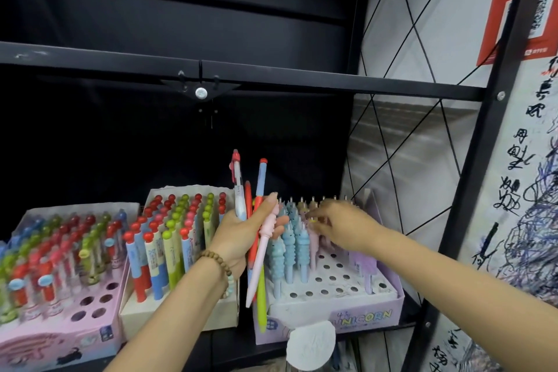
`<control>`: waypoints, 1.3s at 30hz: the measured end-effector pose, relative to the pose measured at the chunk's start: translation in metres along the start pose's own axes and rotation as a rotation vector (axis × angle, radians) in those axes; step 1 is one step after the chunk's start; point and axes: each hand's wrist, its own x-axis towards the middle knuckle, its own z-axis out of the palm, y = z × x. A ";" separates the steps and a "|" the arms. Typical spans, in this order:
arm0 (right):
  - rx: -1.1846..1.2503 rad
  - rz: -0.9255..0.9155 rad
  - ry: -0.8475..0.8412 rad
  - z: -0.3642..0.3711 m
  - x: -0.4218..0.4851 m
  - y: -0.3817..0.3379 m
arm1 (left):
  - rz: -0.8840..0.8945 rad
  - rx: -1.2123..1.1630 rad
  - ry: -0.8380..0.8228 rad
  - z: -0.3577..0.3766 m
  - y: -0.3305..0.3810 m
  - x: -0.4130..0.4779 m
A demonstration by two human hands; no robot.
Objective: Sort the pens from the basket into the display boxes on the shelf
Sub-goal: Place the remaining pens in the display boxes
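Black metal shelf [302, 78], pen boxes in a row. The left hand [241, 235] grips a mixed bunch of pens [261, 184] upright, just left of the unicorn box [347, 317]. The right hand [344, 226] is among that box's blue and pink pens; its fingers [320, 217] are blurred, can't tell if they pinch one. Best way: match pen type, seat the tip in a free hole, don't knock neighbours.

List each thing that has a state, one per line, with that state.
left hand: grips a bunch of pens
bunch of pens: held, unsorted
unicorn box: partly filled, front holes empty
right hand: among unicorn box pens, blurred, grip unclear
pink box: partly filled, some holes empty
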 end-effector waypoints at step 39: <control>0.608 0.099 0.417 -0.004 0.004 0.031 | 0.044 0.107 0.032 0.007 -0.013 0.002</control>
